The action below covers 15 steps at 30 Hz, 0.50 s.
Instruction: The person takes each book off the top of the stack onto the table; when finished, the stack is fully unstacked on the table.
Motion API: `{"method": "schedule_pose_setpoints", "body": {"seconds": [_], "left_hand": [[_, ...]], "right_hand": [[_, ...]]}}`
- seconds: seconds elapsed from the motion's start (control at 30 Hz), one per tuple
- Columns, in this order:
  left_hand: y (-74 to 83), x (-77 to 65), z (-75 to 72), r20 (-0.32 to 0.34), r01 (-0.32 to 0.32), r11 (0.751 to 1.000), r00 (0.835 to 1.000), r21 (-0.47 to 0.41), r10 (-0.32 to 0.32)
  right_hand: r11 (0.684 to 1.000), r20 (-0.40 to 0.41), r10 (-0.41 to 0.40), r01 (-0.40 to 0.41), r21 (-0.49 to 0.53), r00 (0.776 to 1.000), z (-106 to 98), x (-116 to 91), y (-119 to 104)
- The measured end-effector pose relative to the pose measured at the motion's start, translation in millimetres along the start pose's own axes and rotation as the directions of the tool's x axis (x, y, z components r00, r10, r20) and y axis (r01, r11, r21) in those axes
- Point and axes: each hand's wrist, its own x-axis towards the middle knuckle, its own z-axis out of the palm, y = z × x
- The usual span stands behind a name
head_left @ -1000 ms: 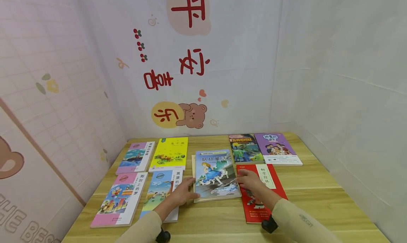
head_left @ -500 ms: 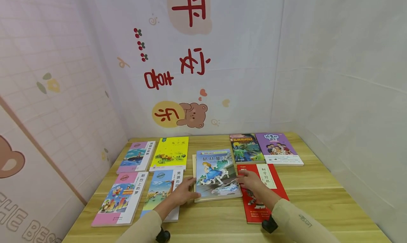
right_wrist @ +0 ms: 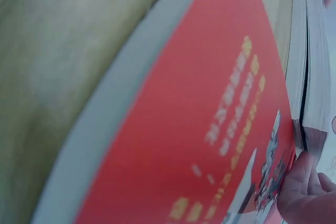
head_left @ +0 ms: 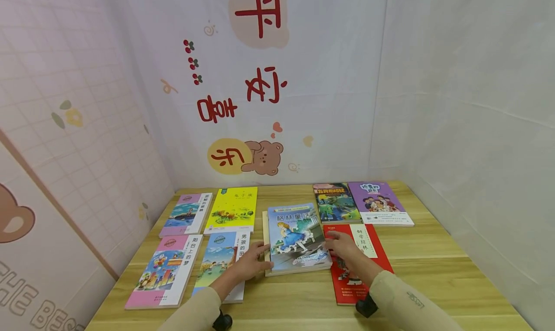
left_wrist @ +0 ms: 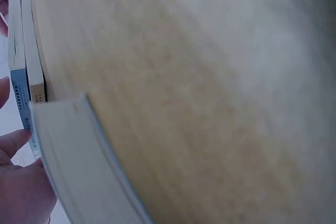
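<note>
A blue storybook (head_left: pixel 295 237), with a girl in a blue dress on its cover, lies over a cream-edged book (head_left: pixel 265 220) that shows along its left side. My left hand (head_left: pixel 251 261) grips the blue book's left edge near the lower corner. In the left wrist view, fingers (left_wrist: pixel 16 140) touch its blue spine. Opposite, my right hand (head_left: pixel 344 246) holds the blue book's right edge, above a red book (head_left: pixel 368 239). Fingertips (right_wrist: pixel 304 161) meet the side of the stacked pair in the right wrist view.
On the left lie a yellow book (head_left: pixel 234 205), a blue-and-white book (head_left: pixel 217 261), and two pink-and-white books (head_left: pixel 160 273). A dark green book (head_left: pixel 336 203) and a purple book (head_left: pixel 377 201) lie at the back right. A printed cloth wall (head_left: pixel 325 104) surrounds the wooden table (head_left: pixel 438 273).
The blue book has shifted very slightly to the right over the cream-edged one. Both hands stay at its edges; the other books keep their places.
</note>
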Motion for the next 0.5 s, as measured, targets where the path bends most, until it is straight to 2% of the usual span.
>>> {"method": "schedule_pose_setpoints", "body": {"seconds": [0.13,0.27,0.5], "left_hand": [[0.8,0.0,0.0,-0.002,0.005,1.0,1.0,0.008,-0.005],[0.6,0.9,-0.4,-0.002,0.013,1.0,1.0,0.009,-0.013],[-1.7,1.6,-0.5,0.001,0.011,1.0,1.0,-0.002,-0.011]], "right_hand": [[0.999,0.002,0.028,-0.028,0.029,1.0,0.3,1.1,-0.7],[0.993,0.028,0.04,-0.043,0.108,0.999,1.6,3.1,-2.8],[0.986,0.074,0.016,-0.028,0.162,0.997,3.2,3.5,-4.1]]}}
